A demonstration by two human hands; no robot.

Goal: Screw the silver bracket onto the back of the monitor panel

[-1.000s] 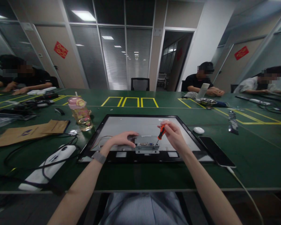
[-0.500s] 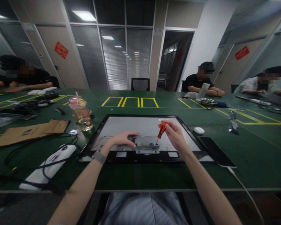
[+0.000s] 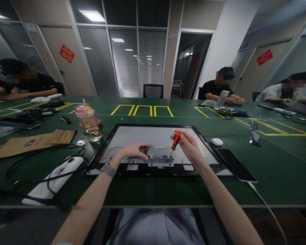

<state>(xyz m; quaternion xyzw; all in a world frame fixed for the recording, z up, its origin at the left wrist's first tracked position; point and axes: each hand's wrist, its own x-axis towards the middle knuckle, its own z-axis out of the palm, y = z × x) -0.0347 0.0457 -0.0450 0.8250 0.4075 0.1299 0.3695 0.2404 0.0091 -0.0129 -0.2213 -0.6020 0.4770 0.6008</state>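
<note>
A flat display panel [image 3: 132, 136] with a black frame lies on the green table in front of me. Near its close edge stands a metal bracket [image 3: 160, 162] with video connectors along its face. My left hand [image 3: 136, 150] grips the bracket's left end, thumb at the front and fingers behind. In my right hand [image 3: 187, 141] is an orange and black screwdriver [image 3: 176, 141], held in a pinch and tilted. Its thin shaft points down to the right end of the bracket; the very tip is too small to make out.
Left of the panel stand a pink-lidded bottle [image 3: 88, 124], a brown paper bag [image 3: 33, 144] and a white power bank-like case [image 3: 53, 180] under black cables. To the right lie a phone [image 3: 236, 165] on a cable and a white earbud case [image 3: 216, 141]. Several people sit around the table.
Almost nothing differs. Both hands keep their places at the bracket, and the screwdriver stays at its right end; the view has shifted very slightly.
</note>
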